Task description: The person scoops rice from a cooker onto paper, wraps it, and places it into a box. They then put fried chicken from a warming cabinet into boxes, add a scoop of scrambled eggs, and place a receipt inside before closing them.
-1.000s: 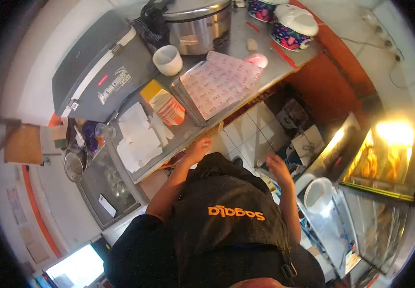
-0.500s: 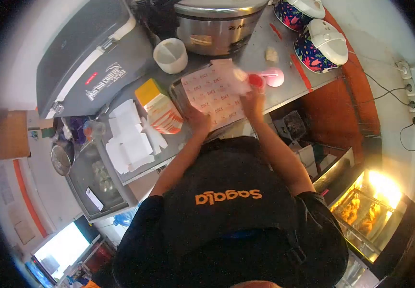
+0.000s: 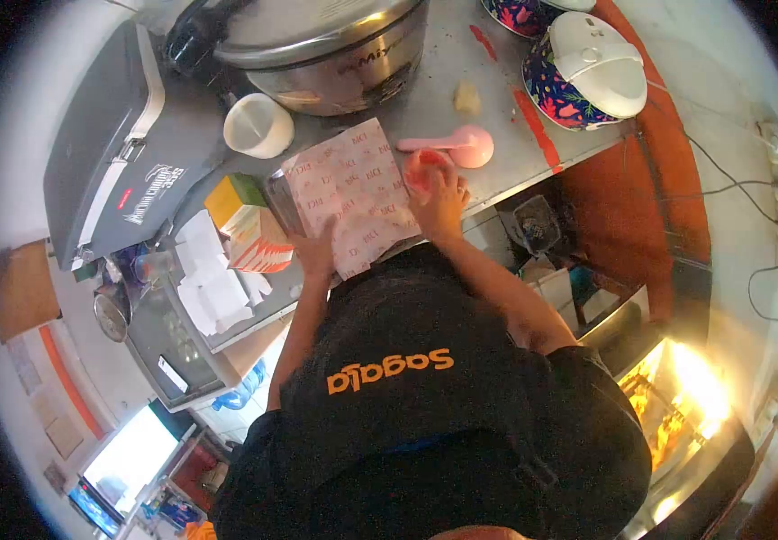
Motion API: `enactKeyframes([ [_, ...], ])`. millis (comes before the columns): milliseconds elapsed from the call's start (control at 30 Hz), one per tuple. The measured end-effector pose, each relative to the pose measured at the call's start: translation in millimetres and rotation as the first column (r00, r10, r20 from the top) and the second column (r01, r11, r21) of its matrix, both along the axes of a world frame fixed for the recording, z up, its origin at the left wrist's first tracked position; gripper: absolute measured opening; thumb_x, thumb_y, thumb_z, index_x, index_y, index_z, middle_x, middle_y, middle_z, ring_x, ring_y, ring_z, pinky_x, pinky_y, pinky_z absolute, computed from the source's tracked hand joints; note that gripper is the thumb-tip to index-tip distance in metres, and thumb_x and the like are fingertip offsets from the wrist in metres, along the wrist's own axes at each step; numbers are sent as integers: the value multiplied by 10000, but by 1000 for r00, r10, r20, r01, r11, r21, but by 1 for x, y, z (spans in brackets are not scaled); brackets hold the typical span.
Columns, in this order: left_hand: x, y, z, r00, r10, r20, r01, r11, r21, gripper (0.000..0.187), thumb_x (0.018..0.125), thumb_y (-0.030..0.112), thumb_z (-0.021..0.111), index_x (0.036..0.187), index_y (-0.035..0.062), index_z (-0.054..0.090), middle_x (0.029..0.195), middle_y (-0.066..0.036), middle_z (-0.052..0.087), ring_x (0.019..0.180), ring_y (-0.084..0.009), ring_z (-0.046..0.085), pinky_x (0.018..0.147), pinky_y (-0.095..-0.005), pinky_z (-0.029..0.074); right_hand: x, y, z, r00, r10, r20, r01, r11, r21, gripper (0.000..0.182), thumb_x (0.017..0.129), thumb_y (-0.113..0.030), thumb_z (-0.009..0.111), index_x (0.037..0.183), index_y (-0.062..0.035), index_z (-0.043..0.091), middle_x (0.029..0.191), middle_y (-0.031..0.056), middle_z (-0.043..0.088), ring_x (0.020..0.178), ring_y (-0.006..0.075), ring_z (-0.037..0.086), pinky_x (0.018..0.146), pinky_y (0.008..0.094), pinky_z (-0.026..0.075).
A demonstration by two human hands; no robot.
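Note:
A sheet of printed wrapping paper (image 3: 353, 175), pink-patterned on white, lies over a metal tray (image 3: 283, 202) on the grey counter. My left hand (image 3: 317, 250) rests at the paper's near left edge, its fingers stretched out flat. At the paper's right side, my right hand (image 3: 440, 205) has its fingers around the rim of a small red cup (image 3: 425, 164); the cup's contents cannot be made out. A pink scoop (image 3: 470, 146) with a handle lies just beyond the cup.
A large steel rice cooker (image 3: 344, 63) and a white cup (image 3: 258, 126) stand behind. Left are an orange-and-white carton (image 3: 254, 236), white opened boxes (image 3: 213, 288) and a grey cooler box (image 3: 110, 171). A floral pot (image 3: 583, 72) stands right, with a lit display case (image 3: 677, 396) below.
The paper, lifted at its right side before, now lies flatter on the tray. My right hand has come onto the red cup. The whole view has shifted.

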State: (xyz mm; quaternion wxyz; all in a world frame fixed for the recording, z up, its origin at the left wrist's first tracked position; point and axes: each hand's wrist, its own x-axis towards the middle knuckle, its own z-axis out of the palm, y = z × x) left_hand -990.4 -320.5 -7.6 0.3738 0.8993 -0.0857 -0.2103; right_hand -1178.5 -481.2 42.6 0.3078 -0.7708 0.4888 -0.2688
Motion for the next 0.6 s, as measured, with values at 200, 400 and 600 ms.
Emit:
enactKeyframes([
  [200, -8, -17, -5, 985, -116, 128, 59, 922, 383, 955, 641, 373, 782, 1346, -107, 353, 1291, -305, 483, 1217, -405, 476, 1027, -433, 377, -26, -67, -55, 955, 107, -277, -97, 994, 52, 323, 696, -131, 656, 1016, -89, 633, 1263, 107, 499, 1121, 377, 491, 945, 501, 357],
  [400, 11, 17, -26, 1000, 15, -6, -13, 959, 283, 496, 700, 297, 693, 1014, -82, 628, 971, -298, 642, 932, -418, 631, 800, -464, 498, -26, -129, -92, 752, -5, 660, -373, 822, 431, 326, 703, -166, 677, 1014, -80, 634, 1211, 112, 552, 1106, 354, 511, 941, 524, 358],
  [600, -21, 73, 77, 981, 33, 192, -43, 998, 45, 509, 740, 270, 659, 1080, -97, 567, 888, -290, 643, 805, -402, 633, 760, -466, 489, -29, -95, -17, 979, 200, -40, -200, 902, -382, 456, 724, -235, 718, 1113, -31, 593, 1081, 195, 588, 1035, 320, 544, 919, 434, 429],
])
